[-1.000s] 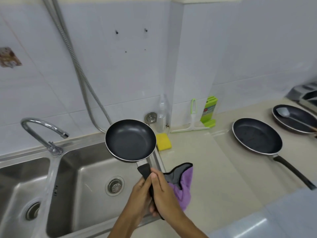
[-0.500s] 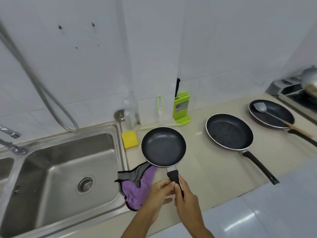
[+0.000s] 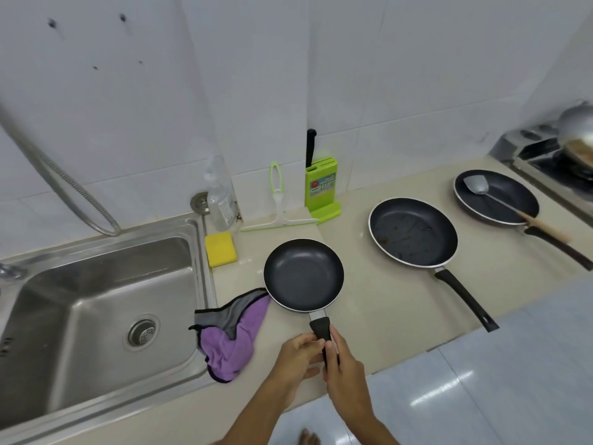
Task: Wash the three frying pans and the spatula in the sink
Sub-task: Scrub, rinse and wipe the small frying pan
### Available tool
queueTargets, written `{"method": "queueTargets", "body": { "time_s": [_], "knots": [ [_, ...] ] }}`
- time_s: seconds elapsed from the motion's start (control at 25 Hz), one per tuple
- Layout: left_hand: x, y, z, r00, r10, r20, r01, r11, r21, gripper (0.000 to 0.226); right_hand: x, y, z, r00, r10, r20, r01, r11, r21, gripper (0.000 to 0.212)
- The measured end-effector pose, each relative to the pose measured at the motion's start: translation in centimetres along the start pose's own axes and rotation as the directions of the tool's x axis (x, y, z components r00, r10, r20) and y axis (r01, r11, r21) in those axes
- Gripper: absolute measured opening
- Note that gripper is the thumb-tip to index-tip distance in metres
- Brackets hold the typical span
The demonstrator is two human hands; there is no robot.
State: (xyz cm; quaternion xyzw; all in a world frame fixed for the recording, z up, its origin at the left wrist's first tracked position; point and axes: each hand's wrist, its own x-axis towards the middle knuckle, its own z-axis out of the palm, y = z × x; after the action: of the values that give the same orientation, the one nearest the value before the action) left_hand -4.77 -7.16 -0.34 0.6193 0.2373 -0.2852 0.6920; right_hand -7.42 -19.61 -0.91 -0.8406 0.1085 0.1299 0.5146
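A pale stone kitchen counter [image 3: 369, 303] runs along a white tiled wall, seen from above by the person standing at it. Set into the counter on the left is a stainless steel sink [image 3: 96, 284] with a round drain in its floor, and a metal hose [image 3: 64, 178] hangs down the wall behind it. Well to the right of the sink a large frying pan [image 3: 414, 232] sits on the counter, brown specks on its dark surface, its black handle pointing toward the counter's front edge. Farther right, near a stove [image 3: 545, 155], lies a second large frying pan [image 3: 507, 200] with a spatula [image 3: 513, 210] resting in it, metal blade inside and wooden handle over the rim. Just right of the sink is the small frying pan [image 3: 303, 274], dark and clean-looking; whether its base touches the counter is hard to tell. Its black handle points toward the person, and both hands hold it: the left hand [image 3: 298, 351] pinches it between thumb and curled fingertips, while the right hand [image 3: 345, 364] wraps its fingers round the handle from the other side. A purple and grey cloth [image 3: 231, 342] lies crumpled between the sink's rim and the small pan, its upper corner under the pan's edge. Against the wall stand a green knife block [image 3: 322, 191], a green and white squeegee [image 3: 279, 213] and a clear bottle [image 3: 219, 200]. A yellow sponge [image 3: 220, 249] lies beside the sink's back corner.
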Motion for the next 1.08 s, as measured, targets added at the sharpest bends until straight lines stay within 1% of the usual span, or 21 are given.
{"method": "queueTargets", "body": {
  "time_s": [0.2,0.48,0.84,1.08],
  "knots": [
    [0.5,-0.7,0.1,1.000,-0.016,-0.022,0.016,1.000,-0.006,0.021,0.5,0.9,0.2,0.999,-0.021,0.027,0.022,0.998,-0.054,0.044],
    [1.1,-0.6,0.2,0.999,-0.029,-0.042,0.027,0.999,-0.038,0.022,1.5,1.6,0.2,0.997,-0.048,0.062,0.050,0.998,-0.040,0.042],
    [1.2,-0.5,0.3,0.997,-0.061,-0.040,0.057,0.994,-0.097,0.026,2.0,1.8,0.1,0.995,-0.027,0.097,0.033,0.997,-0.066,0.045],
    [1.3,-0.5,0.0,0.996,-0.084,-0.025,0.080,0.987,-0.139,0.027,2.1,2.2,0.3,0.996,-0.001,0.088,0.006,0.999,-0.051,0.039]
  ]
}}
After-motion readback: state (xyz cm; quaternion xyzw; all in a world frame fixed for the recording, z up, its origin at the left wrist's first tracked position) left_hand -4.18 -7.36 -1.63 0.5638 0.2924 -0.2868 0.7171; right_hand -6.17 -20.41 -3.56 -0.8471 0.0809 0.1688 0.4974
